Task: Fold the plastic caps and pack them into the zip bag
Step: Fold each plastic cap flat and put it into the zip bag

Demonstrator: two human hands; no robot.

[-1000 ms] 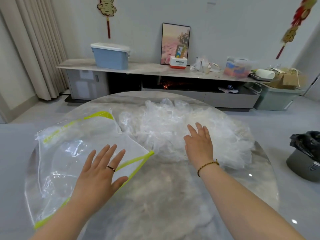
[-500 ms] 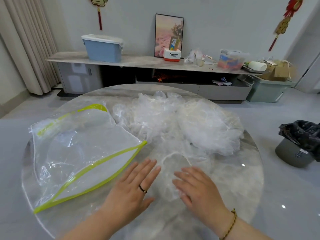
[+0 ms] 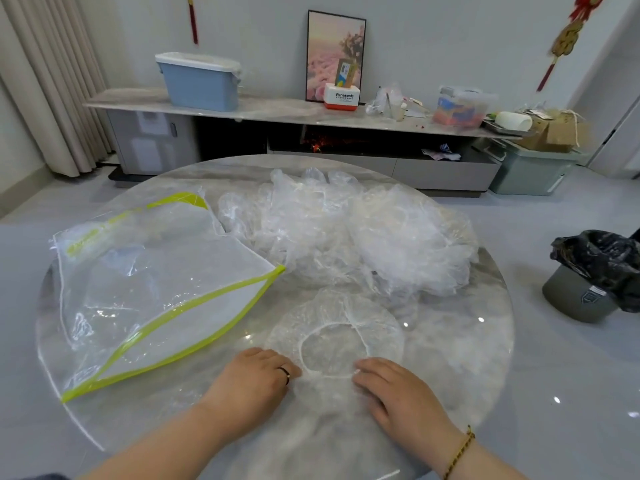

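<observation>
One clear plastic cap (image 3: pixel 334 329) with a white elastic ring lies spread flat on the round marble table (image 3: pixel 467 362). My left hand (image 3: pixel 256 379) has its fingers curled at the cap's near left edge and pinches it. My right hand (image 3: pixel 398 393) grips the near right edge with bent fingers. Behind the cap, a heap of crumpled plastic caps (image 3: pixel 346 233) fills the far middle of the table. The clear zip bag (image 3: pixel 156 289), trimmed in yellow-green, lies open-mouthed on the left.
A bin with a black liner (image 3: pixel 595 271) stands on the floor to the right. Beyond the table, a long low cabinet (image 3: pixel 277 112) carries a blue box (image 3: pixel 201 81) and clutter. Curtains (image 3: pixel 45 81) hang at the far left.
My right hand pulled one cap from the heap toward me and both hands flattened it. Both hands have now slid back to its near edge, fingers curling onto it.
</observation>
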